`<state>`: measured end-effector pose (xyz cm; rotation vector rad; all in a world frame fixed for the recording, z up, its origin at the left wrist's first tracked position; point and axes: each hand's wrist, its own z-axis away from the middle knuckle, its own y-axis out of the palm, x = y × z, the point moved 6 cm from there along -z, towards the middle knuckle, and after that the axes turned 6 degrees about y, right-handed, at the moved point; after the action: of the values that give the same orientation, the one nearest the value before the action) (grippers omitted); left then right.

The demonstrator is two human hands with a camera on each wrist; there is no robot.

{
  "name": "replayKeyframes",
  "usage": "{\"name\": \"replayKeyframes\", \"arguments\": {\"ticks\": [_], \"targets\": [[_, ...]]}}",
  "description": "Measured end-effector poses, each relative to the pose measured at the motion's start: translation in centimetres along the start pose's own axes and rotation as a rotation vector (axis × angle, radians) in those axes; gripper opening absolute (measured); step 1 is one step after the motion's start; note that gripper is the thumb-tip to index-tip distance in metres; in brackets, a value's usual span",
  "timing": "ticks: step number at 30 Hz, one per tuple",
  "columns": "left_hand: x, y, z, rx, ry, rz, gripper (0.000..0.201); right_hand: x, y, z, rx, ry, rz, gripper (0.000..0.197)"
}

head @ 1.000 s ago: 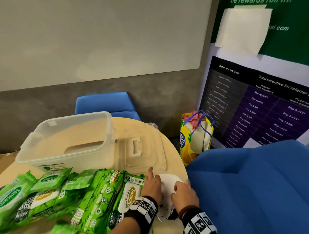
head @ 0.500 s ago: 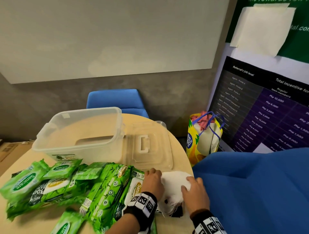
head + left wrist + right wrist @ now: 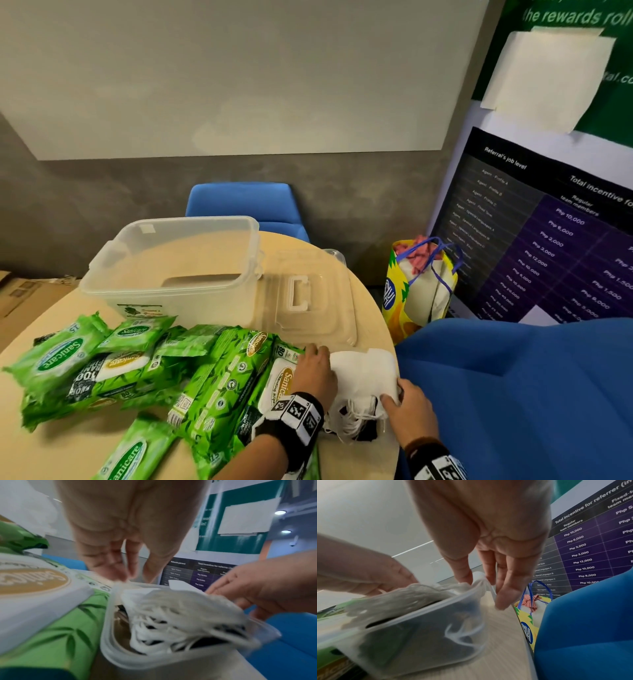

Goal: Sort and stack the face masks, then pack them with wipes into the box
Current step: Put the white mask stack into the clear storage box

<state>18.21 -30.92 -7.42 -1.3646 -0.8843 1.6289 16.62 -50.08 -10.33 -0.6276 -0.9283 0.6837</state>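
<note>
A stack of white face masks (image 3: 363, 373), with black ones (image 3: 366, 435) underneath and ear loops spilling out, sits at the table's near right edge. The wrist views show the masks (image 3: 180, 605) lying in a small clear tub (image 3: 154, 660). My left hand (image 3: 317, 370) curls over the stack's left end and pinches the mask edge. My right hand (image 3: 404, 404) holds the right end, thumb on top and fingers (image 3: 505, 595) down the side. Green wipes packs (image 3: 120, 370) lie in a heap to the left. The big clear box (image 3: 171, 274) stands open behind them.
The box lid (image 3: 308, 301) lies flat beside the box. The round table's edge (image 3: 390, 342) runs just right of the masks. A blue chair (image 3: 513, 394) stands close on the right, another blue chair (image 3: 239, 202) beyond the table, and a yellow bag (image 3: 418, 284) on the floor.
Both hands lay on top of the masks; now they are spread to the stack's two ends. The left forefinger has curled in. The right hand has slid nearer to me.
</note>
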Motion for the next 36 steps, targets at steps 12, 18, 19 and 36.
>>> {"name": "replayKeyframes", "arguments": {"ticks": [12, 18, 19, 36], "targets": [[-3.6, 3.5, -2.8, 0.213, -0.089, 0.311, 0.034, 0.6, -0.1, 0.6, -0.032, -0.065, 0.020, 0.031], [-2.2, 1.9, -2.8, 0.133, -0.093, 0.321, 0.008, -0.1, -1.3, 0.3, -0.160, -0.067, -0.138, 0.021], [-1.5, 1.5, -2.7, 0.127, -0.129, 0.328, 0.009, -0.2, -1.8, 0.4, -0.205, -0.069, -0.175, 0.016], [-0.7, 0.2, 0.5, 0.124, 0.082, 0.144, 0.039, -1.5, 1.1, -1.5, 0.020, 0.031, -0.072, 0.036]]}}
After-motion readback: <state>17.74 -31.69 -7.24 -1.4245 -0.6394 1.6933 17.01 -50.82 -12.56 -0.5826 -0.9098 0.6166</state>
